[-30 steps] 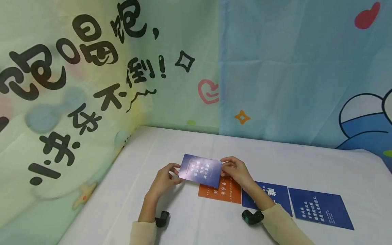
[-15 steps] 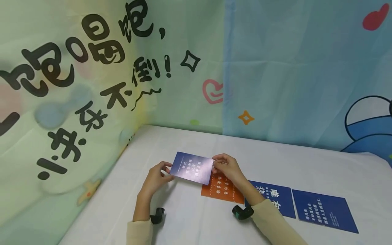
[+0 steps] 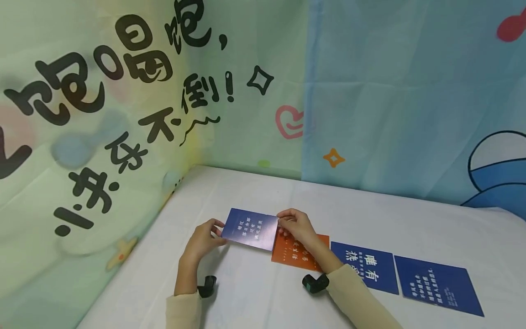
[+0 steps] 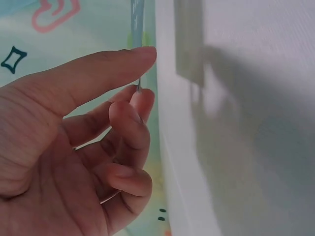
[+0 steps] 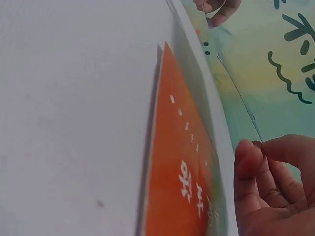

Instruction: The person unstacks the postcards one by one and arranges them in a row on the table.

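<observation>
A blue-purple card (image 3: 249,228) with white characters is held slightly tilted above the white table. My left hand (image 3: 203,240) pinches its left edge between thumb and fingertips. At the card's right edge, near the upper corner, my right hand (image 3: 297,226) pinches it. The left wrist view shows the card (image 4: 137,24) edge-on in the fingers, its shadow on the cloth. In the right wrist view it is a thin line running to the other hand. An orange card (image 3: 293,249) lies just right of it, partly hidden under my right hand and forearm.
Right of the orange card lie a blue card (image 3: 382,269) with large white characters, partly covered by my right sleeve, and a darker blue card (image 3: 441,285) with small text. Printed cloth backdrops (image 3: 382,100) rise behind and left of the table (image 3: 238,297).
Both hands have carried the blue-purple card left, so more of the orange card shows. The head view has turned slightly left. The cards on the table have stayed in place.
</observation>
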A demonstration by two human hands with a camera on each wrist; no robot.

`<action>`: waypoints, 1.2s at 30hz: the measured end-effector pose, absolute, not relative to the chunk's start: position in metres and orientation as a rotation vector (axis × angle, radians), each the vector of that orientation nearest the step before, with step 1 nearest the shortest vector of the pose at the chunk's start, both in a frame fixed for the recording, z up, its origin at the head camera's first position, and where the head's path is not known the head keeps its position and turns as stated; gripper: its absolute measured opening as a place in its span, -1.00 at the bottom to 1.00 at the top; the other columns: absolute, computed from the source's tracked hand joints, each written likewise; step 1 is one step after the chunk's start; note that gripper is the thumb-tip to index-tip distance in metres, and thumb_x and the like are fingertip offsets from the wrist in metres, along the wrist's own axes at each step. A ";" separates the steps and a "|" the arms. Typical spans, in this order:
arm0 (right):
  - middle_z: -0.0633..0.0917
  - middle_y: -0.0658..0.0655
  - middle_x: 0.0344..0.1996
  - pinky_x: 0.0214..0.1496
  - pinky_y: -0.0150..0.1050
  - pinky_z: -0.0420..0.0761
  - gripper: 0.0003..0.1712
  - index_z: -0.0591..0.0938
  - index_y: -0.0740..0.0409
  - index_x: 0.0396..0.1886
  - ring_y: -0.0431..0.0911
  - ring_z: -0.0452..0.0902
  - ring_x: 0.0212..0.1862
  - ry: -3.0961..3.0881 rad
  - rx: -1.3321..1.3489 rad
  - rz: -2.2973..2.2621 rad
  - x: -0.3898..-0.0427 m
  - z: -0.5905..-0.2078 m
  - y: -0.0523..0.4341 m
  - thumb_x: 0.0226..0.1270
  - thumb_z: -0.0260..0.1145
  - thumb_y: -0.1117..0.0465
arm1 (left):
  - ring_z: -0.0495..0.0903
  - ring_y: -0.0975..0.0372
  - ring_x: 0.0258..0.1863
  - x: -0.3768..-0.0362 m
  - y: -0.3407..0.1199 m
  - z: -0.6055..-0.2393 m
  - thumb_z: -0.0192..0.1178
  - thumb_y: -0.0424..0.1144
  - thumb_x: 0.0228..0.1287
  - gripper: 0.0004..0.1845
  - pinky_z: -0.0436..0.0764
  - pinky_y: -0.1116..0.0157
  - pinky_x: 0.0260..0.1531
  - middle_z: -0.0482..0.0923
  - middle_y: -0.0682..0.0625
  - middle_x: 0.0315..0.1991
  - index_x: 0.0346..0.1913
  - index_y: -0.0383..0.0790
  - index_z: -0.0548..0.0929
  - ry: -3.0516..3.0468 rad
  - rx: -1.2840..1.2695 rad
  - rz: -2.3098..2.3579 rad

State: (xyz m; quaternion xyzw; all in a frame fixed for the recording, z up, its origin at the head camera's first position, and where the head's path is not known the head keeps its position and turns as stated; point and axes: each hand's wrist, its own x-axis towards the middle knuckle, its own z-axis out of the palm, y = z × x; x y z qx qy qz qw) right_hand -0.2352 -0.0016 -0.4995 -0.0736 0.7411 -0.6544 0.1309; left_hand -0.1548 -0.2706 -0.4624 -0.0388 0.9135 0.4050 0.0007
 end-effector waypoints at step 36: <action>0.50 0.04 -0.53 -0.43 -0.38 0.33 -0.89 0.65 0.29 -0.26 -0.16 0.32 -0.48 2.492 -0.423 -1.529 -0.234 -0.516 -0.006 0.22 0.30 0.38 | 0.40 0.21 -0.46 -0.158 -0.285 -0.484 0.44 -0.42 -0.02 -0.56 0.42 0.31 -0.42 0.46 -0.04 -0.45 -0.04 -0.42 0.55 2.670 -0.168 1.303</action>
